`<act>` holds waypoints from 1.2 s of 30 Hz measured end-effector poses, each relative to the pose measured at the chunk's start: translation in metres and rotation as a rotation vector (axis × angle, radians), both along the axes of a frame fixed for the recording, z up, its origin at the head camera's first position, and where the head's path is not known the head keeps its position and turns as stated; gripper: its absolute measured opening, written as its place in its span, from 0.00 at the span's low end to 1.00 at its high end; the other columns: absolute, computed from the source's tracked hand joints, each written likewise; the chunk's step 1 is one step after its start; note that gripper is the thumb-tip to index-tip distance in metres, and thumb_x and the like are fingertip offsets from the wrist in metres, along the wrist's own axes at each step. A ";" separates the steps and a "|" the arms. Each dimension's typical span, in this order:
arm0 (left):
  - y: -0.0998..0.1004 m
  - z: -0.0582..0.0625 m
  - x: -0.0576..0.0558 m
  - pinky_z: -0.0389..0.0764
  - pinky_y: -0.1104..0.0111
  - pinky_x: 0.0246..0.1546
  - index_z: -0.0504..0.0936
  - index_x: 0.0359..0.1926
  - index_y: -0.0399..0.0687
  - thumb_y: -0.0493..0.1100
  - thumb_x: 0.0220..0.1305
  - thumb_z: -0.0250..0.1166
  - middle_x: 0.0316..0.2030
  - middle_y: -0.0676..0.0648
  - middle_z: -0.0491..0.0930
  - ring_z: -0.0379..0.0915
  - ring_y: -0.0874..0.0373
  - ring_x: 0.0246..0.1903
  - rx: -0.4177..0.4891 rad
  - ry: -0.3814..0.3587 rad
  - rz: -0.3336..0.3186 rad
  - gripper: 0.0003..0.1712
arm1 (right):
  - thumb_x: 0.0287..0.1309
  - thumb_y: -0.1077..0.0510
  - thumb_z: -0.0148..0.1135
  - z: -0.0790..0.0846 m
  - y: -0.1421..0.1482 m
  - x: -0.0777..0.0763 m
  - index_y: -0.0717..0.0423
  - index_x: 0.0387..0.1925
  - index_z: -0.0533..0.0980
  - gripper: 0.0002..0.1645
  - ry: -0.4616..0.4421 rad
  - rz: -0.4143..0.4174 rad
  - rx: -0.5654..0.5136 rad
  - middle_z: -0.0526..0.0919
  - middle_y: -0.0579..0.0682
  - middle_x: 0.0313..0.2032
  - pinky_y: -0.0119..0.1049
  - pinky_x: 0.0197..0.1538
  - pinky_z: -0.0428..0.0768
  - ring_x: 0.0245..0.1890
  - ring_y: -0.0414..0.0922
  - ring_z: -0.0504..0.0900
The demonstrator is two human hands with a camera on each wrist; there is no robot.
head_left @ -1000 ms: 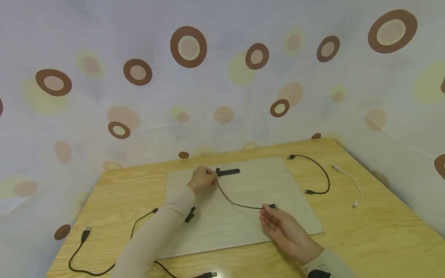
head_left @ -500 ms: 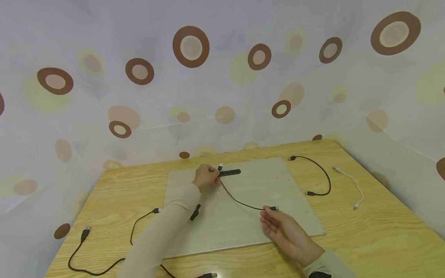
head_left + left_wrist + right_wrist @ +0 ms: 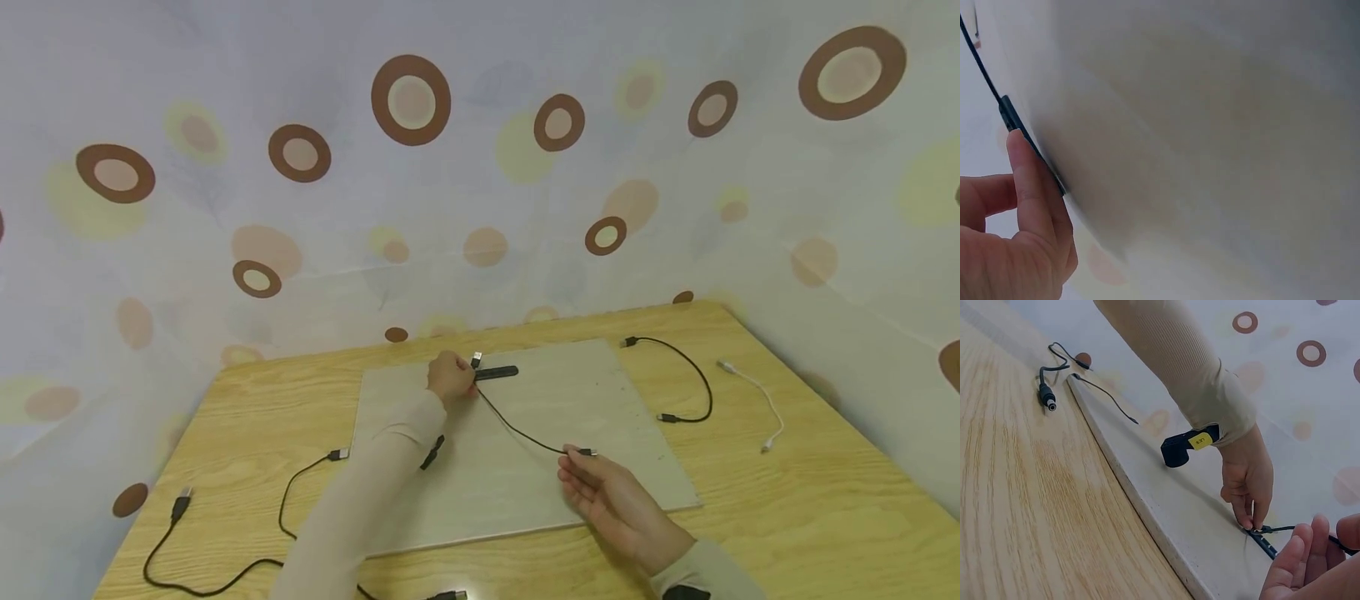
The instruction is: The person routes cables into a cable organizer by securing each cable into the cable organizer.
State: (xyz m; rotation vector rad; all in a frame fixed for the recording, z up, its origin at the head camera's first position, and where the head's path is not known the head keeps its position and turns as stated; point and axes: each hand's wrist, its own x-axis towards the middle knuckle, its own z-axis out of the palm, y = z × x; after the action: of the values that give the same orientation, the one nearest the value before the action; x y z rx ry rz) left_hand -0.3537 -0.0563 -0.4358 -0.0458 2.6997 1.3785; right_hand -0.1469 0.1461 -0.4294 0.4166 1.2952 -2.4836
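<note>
A slim black strip [image 3: 501, 372] lies on the pale board [image 3: 525, 500] near its far edge. At the strip's left end, my left hand [image 3: 450, 377] pinches a thin black USB cable [image 3: 517, 427]. The cable's metal-tipped USB plug [image 3: 476, 360] sticks out just beyond those fingers. Slots show along the strip [image 3: 1266, 546] in the right wrist view, but whether the cable sits in one is hidden by the fingertips. My right hand [image 3: 626, 510] holds the cable's other end between thumb and forefinger, beside its small connector [image 3: 588, 452], above the board.
On the wooden table [image 3: 810, 517], a black cable [image 3: 708, 383] and a white cable [image 3: 765, 396] lie right of the board. More black cables [image 3: 213, 592] lie to the left and front. A patterned cloth [image 3: 480, 183] hangs behind the table.
My left hand has shifted slightly right along the strip's end, and the USB plug shows more clearly past the fingers. The cable looks straighter. My right hand has barely moved.
</note>
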 end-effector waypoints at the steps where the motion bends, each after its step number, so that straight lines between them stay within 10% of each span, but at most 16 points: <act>1: 0.000 -0.001 0.000 0.74 0.65 0.41 0.79 0.24 0.42 0.36 0.53 0.56 0.12 0.50 0.78 0.76 0.60 0.18 -0.013 0.000 0.006 0.06 | 0.57 0.56 0.55 0.000 0.000 0.001 0.59 0.47 0.68 0.17 0.001 0.003 0.000 0.77 0.46 0.36 0.30 0.48 0.72 0.40 0.40 0.74; 11: 0.001 -0.002 -0.001 0.75 0.61 0.44 0.84 0.19 0.40 0.34 0.53 0.53 0.12 0.48 0.78 0.77 0.57 0.16 -0.085 0.015 -0.014 0.14 | 0.58 0.56 0.55 -0.003 -0.005 0.002 0.56 0.44 0.71 0.13 0.017 0.007 -0.025 0.78 0.45 0.35 0.30 0.47 0.73 0.39 0.40 0.75; 18: 0.000 0.004 0.002 0.74 0.58 0.45 0.84 0.33 0.38 0.39 0.54 0.61 0.27 0.43 0.82 0.78 0.50 0.32 -0.130 0.051 0.030 0.09 | 0.58 0.56 0.55 -0.004 -0.007 0.001 0.56 0.44 0.69 0.14 0.008 0.010 -0.024 0.77 0.46 0.35 0.30 0.48 0.72 0.39 0.40 0.74; 36: -0.001 0.004 0.002 0.76 0.64 0.40 0.80 0.19 0.41 0.36 0.54 0.57 0.15 0.49 0.79 0.76 0.60 0.17 -0.041 -0.026 0.046 0.11 | 0.58 0.55 0.54 -0.006 -0.007 0.001 0.57 0.46 0.67 0.16 0.006 0.003 -0.031 0.77 0.46 0.35 0.32 0.50 0.72 0.39 0.41 0.75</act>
State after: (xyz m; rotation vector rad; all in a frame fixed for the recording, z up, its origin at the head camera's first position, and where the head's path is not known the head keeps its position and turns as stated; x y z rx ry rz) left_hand -0.3513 -0.0574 -0.4317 -0.1289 2.7222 1.3250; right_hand -0.1456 0.1390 -0.4357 0.4000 1.2565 -2.5009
